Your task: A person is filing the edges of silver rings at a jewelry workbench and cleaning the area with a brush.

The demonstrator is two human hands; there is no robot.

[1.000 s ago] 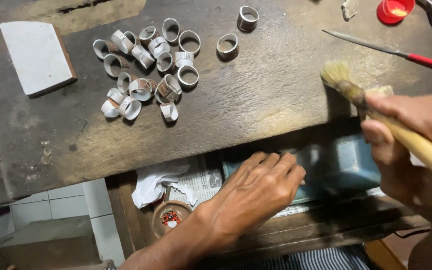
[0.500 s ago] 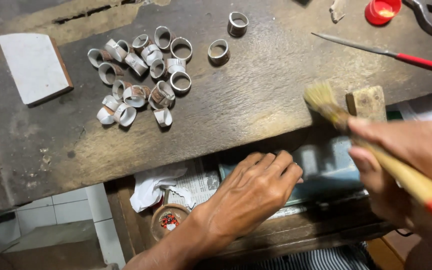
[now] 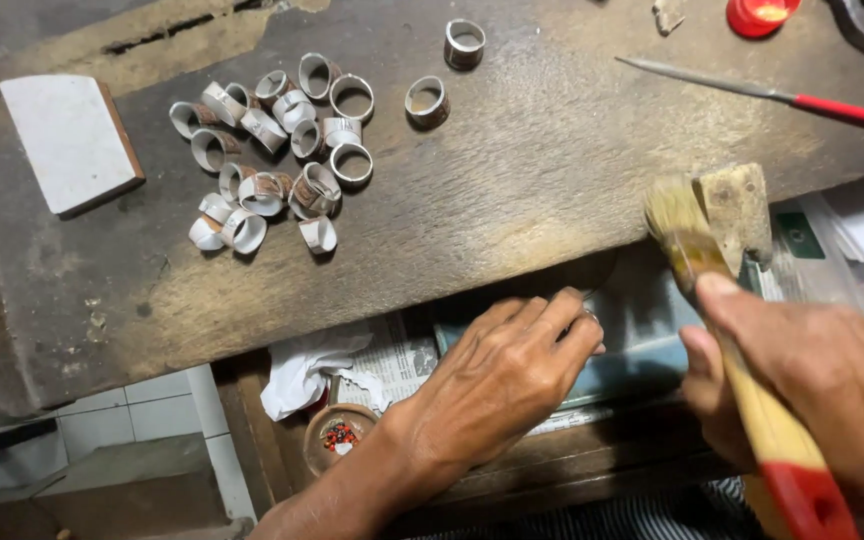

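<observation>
Workbench of dark, worn wood fills the view from nine to three o'clock — its near edge dusted pale. Below it, at six o'clock, my left hand lies flat and open in the drawer, fingers together, gripping nothing, cupped as if to catch sweepings. My right hand, at four o'clock, is closed round a wooden-handled, red-tipped brush — bristles at the bench edge. Short silver metal rings cluster at eleven o'clock, well apart.

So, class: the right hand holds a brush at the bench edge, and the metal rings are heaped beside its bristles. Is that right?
Not quite. In the head view the right hand does hold the brush at the bench edge, but the metal rings lie far off, towards the bench's left end.
</observation>
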